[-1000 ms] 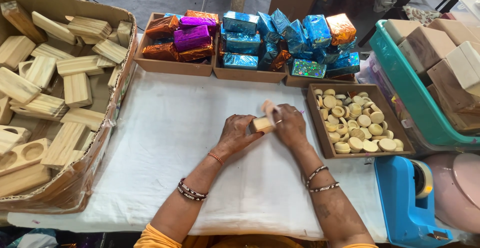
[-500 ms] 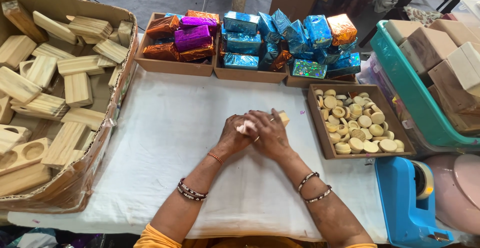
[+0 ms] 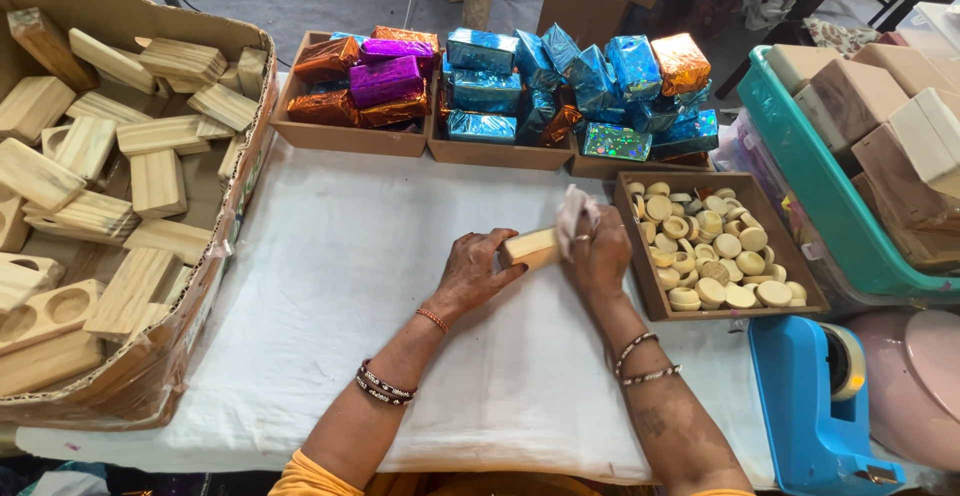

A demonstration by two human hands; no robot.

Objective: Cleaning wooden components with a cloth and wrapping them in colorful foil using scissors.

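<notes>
White-covered table [image 3: 330, 286]: left hand [image 3: 475, 274] clasps a small, stiff, light-looking wooden block [image 3: 530, 247] by its end; right hand [image 3: 600, 253], at three o'clock, pinches a cloth [image 3: 572, 213] against it.

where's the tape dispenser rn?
Head view, bottom right: the blue tape dispenser sits on the table edge, just below the wooden tray of round pieces, beyond the right hand.

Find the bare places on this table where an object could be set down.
White cloth lies bare between the cardboard box of wooden blocks, the foil-packet trays and the left hand. The right side is crowded: tray of round discs, blue tape dispenser.
</notes>
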